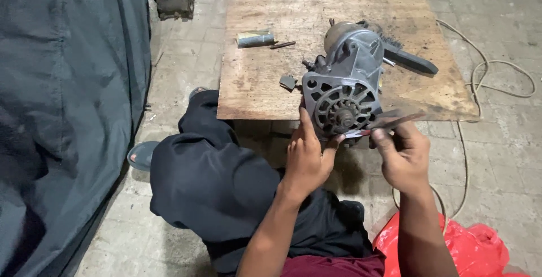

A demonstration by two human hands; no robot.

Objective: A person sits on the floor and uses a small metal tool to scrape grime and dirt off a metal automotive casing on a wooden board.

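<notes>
Starter motor (345, 79), grey cast metal with a slotted round end plate, is being supported on the near edge of the plywood board (316, 6), its end plate facing the person. The board is lying on a paved floor (497, 6), beside a dark grey tarpaulin (68, 85) at the left. A red plastic bag (474, 249) is lying by the person's right forearm, and a pale cable (497, 79) is looping across the paving at the right. A black-handled wire brush (407, 57) is lying on the board, just behind the motor. The left hand (307, 155) is being held closed against the lower left rim of the end plate, thumb upward. The right hand (403, 155) is being closed around a thin flat tool (384, 124), whose tip is touching the end plate near its central shaft. A small cylindrical tin (255, 38) and a slim rod (282, 45) are lying well apart from the motor.
</notes>
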